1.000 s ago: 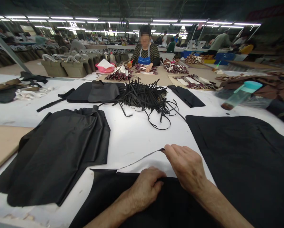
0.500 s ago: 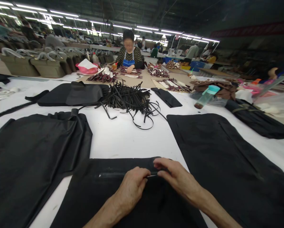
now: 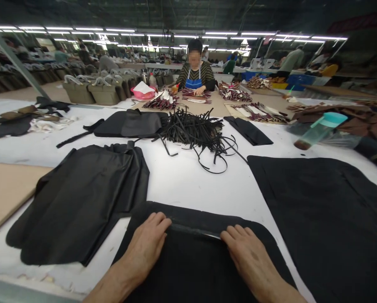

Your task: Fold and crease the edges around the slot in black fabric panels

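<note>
Nearest, both hands open and flat, palms down, pinching nothing: left hand [image 3: 144,246] and right hand [image 3: 251,259] pressed on a black fabric panel [image 3: 193,269] at the near edge of the white tabletop [image 3: 188,185]. Fingertips at either end of a glossy strip [image 3: 195,230] across the panel's upper part. Just left, a rumpled pile of black fabric [image 3: 81,202]. Right, near but apart, a large black sheet [image 3: 327,219]. Beyond bare white, a tangle of black straps [image 3: 191,130], with folded black pieces [image 3: 128,124] against its left side and a small black piece [image 3: 248,131] on its right. Farther right, a teal-capped bottle [image 3: 321,130], lying tilted. Farthest, a person in a blue apron [image 3: 195,75] behind fanned maroon pieces [image 3: 161,101].
</note>
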The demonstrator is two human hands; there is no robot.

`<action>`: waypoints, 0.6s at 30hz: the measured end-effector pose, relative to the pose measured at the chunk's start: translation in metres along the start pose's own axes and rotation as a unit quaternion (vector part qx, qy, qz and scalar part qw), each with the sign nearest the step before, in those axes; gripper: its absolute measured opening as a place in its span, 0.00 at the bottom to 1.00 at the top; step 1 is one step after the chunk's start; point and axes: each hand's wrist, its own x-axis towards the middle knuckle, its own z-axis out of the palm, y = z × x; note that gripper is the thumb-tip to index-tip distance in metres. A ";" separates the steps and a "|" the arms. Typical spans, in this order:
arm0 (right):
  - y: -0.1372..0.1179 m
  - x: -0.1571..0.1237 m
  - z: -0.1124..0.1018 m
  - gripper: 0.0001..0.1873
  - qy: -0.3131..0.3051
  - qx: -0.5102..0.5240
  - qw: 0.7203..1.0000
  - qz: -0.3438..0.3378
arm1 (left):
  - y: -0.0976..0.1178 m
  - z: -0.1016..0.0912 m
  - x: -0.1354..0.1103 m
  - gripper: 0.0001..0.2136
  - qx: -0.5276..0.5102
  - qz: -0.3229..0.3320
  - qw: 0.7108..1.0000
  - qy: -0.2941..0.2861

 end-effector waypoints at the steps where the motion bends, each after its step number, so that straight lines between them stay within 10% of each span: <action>1: -0.005 0.002 0.002 0.14 -0.002 0.005 1.000 -0.001 | -0.010 0.000 -0.003 0.14 -0.021 -0.013 1.000 -0.002; 10: -0.063 0.038 0.010 0.09 -0.023 0.087 0.996 -0.012 | -0.014 0.015 -0.002 0.17 -0.028 0.025 0.998 0.051; 18: -0.063 0.035 0.029 0.08 0.035 0.087 0.994 -0.048 | -0.013 0.021 0.007 0.13 -0.016 0.133 0.989 0.055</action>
